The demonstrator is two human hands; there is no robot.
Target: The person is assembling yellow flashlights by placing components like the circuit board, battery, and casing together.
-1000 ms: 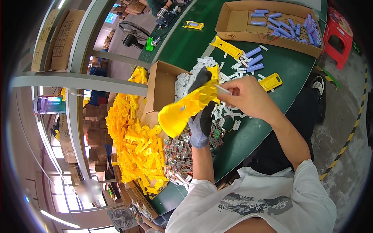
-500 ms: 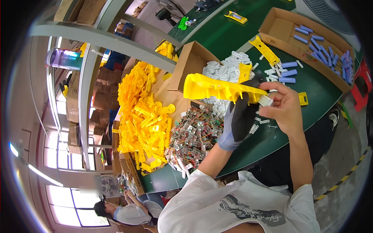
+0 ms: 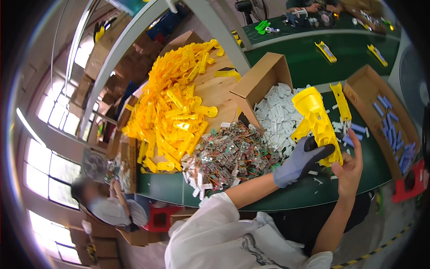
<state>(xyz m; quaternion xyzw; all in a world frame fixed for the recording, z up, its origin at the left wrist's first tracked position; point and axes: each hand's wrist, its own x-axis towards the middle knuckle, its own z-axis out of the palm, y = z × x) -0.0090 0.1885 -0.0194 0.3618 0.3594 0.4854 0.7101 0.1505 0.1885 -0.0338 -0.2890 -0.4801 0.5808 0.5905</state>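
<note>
My left hand (image 3: 299, 162), in a grey glove with black fingers, is closed around a yellow plastic half-shell (image 3: 319, 121). The shell's wide rounded end points up and away, and its ribbed hollow side is partly visible. My bare right hand (image 3: 350, 175) is at the shell's lower end, its thumb by the edge and its index finger stretched out; no part shows in it. Just behind the held shell lies another yellow piece (image 3: 301, 131). Small white plastic pieces (image 3: 278, 110) lie heaped beyond, and a tangle of small circuit boards with wires (image 3: 233, 150) is left of my glove.
A large heap of yellow shells (image 3: 165, 112) covers the left. An open cardboard box (image 3: 264, 78) stands by the white pieces. On the right, another box (image 3: 365, 92) holds purple cylindrical cells (image 3: 390, 130). A metal post (image 3: 219, 33) rises ahead. Another person (image 3: 109, 208) sits far left.
The view has swung, shifting the scene. The held shell has turned from lying sideways to pointing away. The white piece at my right fingertips no longer shows there, and those fingers have spread.
</note>
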